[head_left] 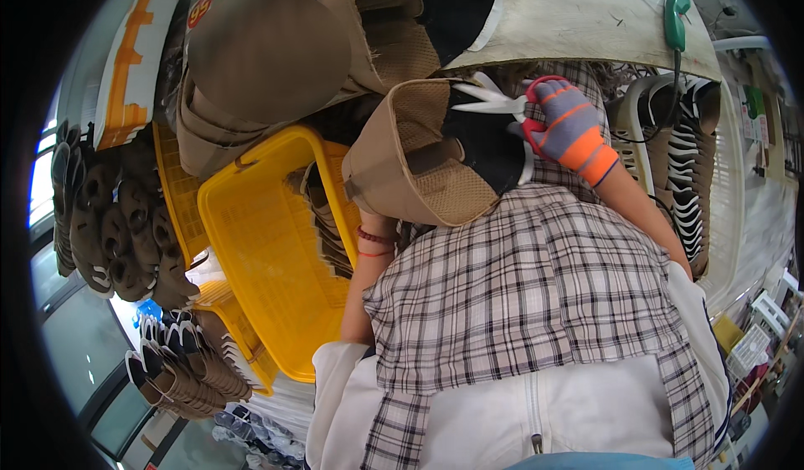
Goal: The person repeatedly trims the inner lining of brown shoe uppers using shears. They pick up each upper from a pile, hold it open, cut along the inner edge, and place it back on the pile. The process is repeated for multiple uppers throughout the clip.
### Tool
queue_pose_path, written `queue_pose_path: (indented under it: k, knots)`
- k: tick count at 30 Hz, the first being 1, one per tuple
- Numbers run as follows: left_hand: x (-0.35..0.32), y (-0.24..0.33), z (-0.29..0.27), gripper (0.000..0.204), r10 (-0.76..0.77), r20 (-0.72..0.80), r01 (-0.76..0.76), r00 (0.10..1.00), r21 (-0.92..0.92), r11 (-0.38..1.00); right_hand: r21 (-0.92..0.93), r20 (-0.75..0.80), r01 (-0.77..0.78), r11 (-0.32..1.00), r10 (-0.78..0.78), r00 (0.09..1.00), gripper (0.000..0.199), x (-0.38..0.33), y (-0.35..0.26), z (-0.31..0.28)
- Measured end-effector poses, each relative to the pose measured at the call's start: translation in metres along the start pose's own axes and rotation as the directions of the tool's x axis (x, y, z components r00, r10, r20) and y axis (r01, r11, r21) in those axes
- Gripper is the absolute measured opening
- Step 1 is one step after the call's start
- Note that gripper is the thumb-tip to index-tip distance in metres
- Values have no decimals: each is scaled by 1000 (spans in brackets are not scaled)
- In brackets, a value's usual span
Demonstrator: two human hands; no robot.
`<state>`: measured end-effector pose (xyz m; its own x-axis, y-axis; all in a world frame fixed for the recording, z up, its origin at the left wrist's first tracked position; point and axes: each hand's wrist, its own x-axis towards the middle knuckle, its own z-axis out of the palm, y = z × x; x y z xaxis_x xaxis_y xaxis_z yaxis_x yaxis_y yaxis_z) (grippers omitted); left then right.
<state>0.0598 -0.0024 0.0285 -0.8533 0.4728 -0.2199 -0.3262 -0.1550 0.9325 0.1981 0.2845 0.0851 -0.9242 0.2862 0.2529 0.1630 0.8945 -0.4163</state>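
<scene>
A brown shoe upper (377,152) with mesh lining and a black inner part is held up in front of my lap, its opening toward me. My left hand (376,223) holds it from below; its fingers are hidden behind the upper, and bracelets show at the wrist. On my right hand (569,126) is a grey-purple and orange striped glove. That hand is closed round the red handles of a pair of scissors (494,104). The white blades are apart and point left, over the black part near the upper's far edge.
A pale table (569,22) carries more brown uppers (381,18) and a green handheld tool (675,19) with a cord. At my left stands a yellow basket (251,252) with uppers beside it. Stacked uppers (687,202) fill a white basket on the right.
</scene>
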Motion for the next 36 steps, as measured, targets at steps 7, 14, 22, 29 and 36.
queue_pose_path:
  k: [7,14,22,29,36]
  knots:
    - [-3,44,-34,21,-546,222,552,808,43,833,66,155,130,989,-139,978,31,16,-24,-4]
    - [-13,36,-41,27,-573,268,588,775,30,809,-35,629,251,967,-174,758,40,9,-21,-10]
    - [-23,38,-37,27,-576,229,587,785,22,809,-10,743,240,971,-154,651,35,8,-35,-10]
    - [-23,29,-45,29,-564,202,569,801,37,821,-116,737,316,942,-132,662,31,13,-41,-12]
    - [-25,33,-41,28,-569,210,578,795,22,816,-182,672,353,918,-146,726,37,16,-20,-19]
